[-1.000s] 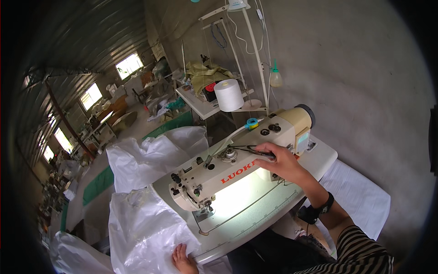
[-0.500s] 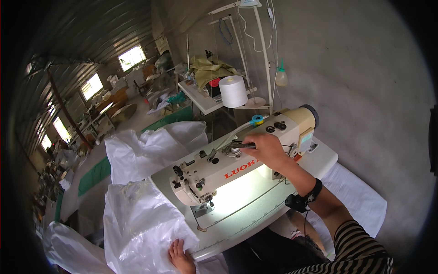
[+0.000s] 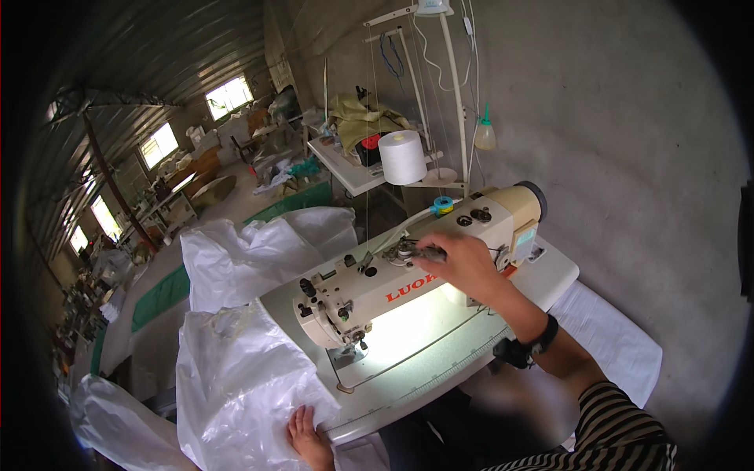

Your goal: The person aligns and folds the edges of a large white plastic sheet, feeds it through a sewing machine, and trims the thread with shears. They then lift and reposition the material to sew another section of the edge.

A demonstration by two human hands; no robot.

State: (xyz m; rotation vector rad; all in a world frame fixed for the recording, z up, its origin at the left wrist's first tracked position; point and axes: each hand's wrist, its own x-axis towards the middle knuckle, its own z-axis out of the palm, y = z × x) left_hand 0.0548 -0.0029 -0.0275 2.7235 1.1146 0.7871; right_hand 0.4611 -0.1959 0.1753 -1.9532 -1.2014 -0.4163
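Note:
A cream sewing machine (image 3: pixel 408 275) lies across the view, its lamp lighting the bed below. My right hand (image 3: pixel 463 271) is over its arm, beside a round metal fitting (image 3: pixel 405 249). The fingers curl round a small dark tool (image 3: pixel 431 253), mostly hidden, its kind unclear. My left hand (image 3: pixel 310 441) rests at the table's front edge with its fingers laid on a shiny white plastic sheet (image 3: pixel 236 385). The sheet spreads over the table's left end, left of the needle area (image 3: pixel 349 355).
A white thread cone (image 3: pixel 402 158) stands on a thread stand behind the machine. A small blue round item (image 3: pixel 443 206) sits at the machine's back edge. An oil bottle (image 3: pixel 485 135) hangs by the wall. White material (image 3: pixel 605 337) lies right of the table (image 3: pixel 448 377).
My right hand has tilted and its fingers have curled in; less of the dark tool shows past them, beside the metal fitting. My left hand stays nearly in place on the white sheet.

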